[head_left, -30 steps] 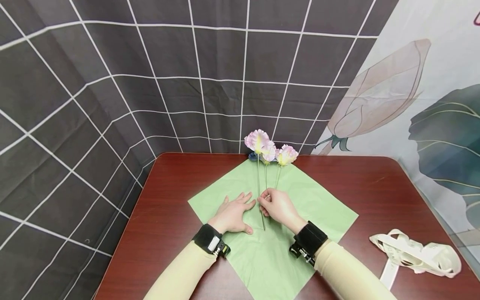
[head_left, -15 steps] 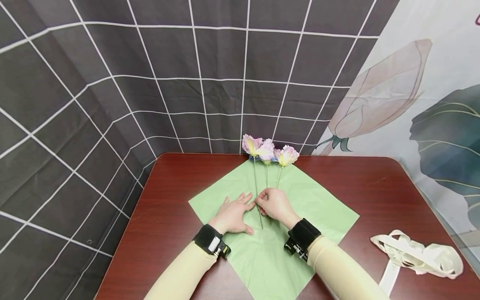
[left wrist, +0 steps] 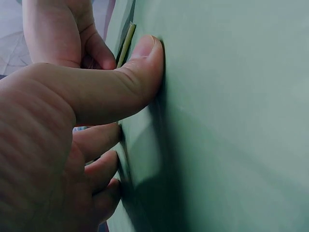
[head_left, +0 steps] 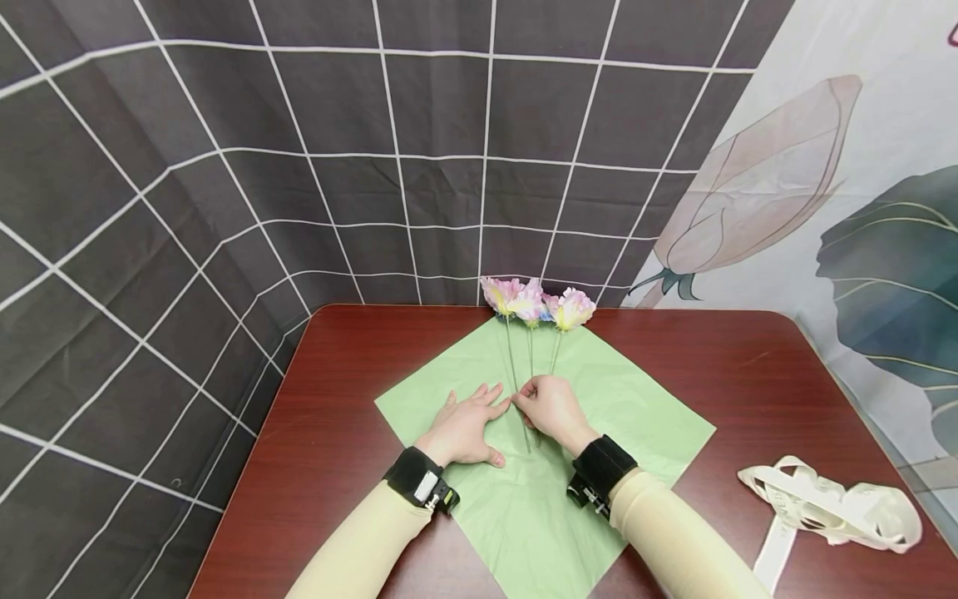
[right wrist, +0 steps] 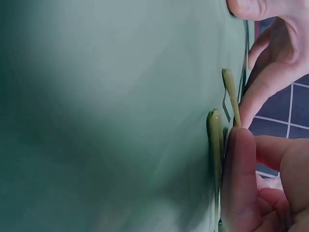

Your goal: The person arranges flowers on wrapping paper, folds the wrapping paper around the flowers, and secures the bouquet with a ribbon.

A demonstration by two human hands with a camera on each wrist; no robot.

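Observation:
On a square sheet of green wrapping paper (head_left: 539, 524) lie pink-and-yellow flowers on thin stems, their heads at the far corner. My right hand (head_left: 552, 410) pinches the stem (right wrist: 231, 92) of the leftmost flower (head_left: 501, 295) between thumb and fingers. Beside it are a middle flower (head_left: 530, 303) and a right flower (head_left: 571, 310), with a bit of blue behind them. Another stem end (right wrist: 215, 135) rests close to the paper in the right wrist view. My left hand (head_left: 466, 427) lies spread on the paper, its fingertips near the pinched stem.
The paper lies turned cornerwise on a dark red table (head_left: 322, 482). A loose heap of cream ribbon (head_left: 838, 507) sits at the right. Behind the table hangs a dark gridded cloth (head_left: 434, 108), with a flower-printed cloth (head_left: 786, 166) to its right.
The leftmost flower's head has come down and slightly left, nearer the middle one. My right hand and forearm have shifted a little left. The left hand stays in place.

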